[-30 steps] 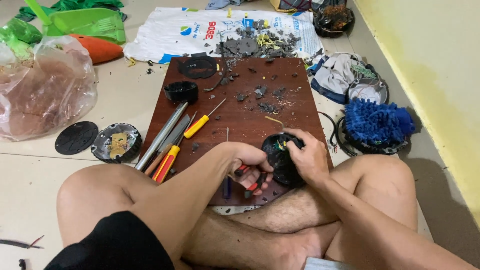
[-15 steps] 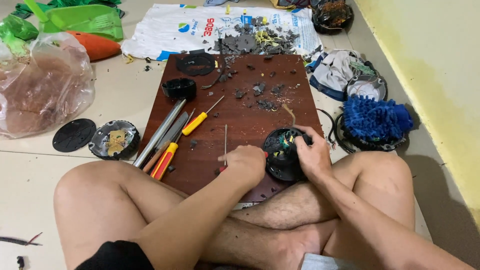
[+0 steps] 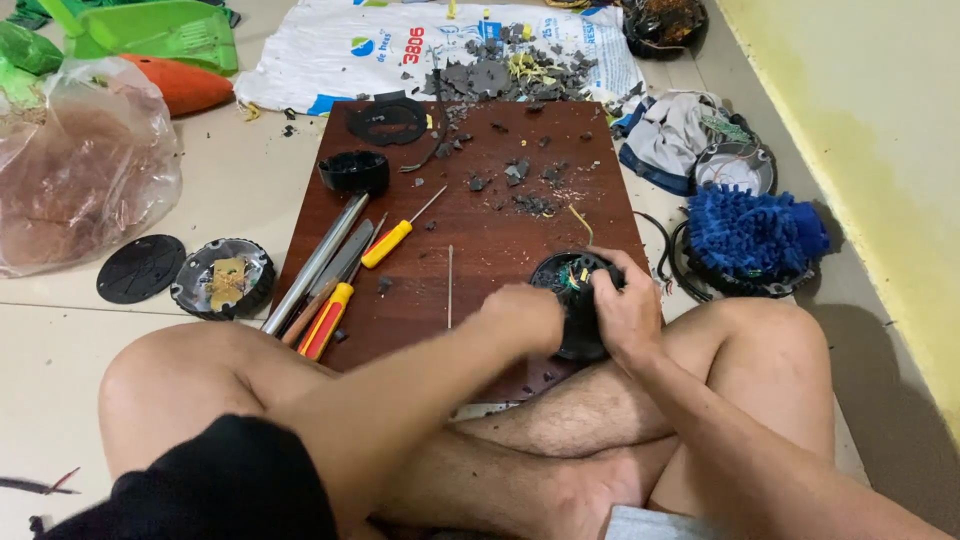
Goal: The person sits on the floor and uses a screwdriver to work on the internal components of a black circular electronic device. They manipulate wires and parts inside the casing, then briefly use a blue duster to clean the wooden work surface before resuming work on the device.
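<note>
While my right hand (image 3: 628, 312) grips the round black casing (image 3: 580, 305) and my left hand (image 3: 522, 315) closes fingers against it, screwdrivers (image 3: 345, 275) and grey debris (image 3: 505, 80) crowd the brown board (image 3: 480, 220).

Soft, even indoor light falls from above, casting only faint shadows beside the legs on the tiled floor (image 3: 60, 350), while the left hand (image 3: 522, 315) smears with motion blur and the edges bow slightly.
</note>
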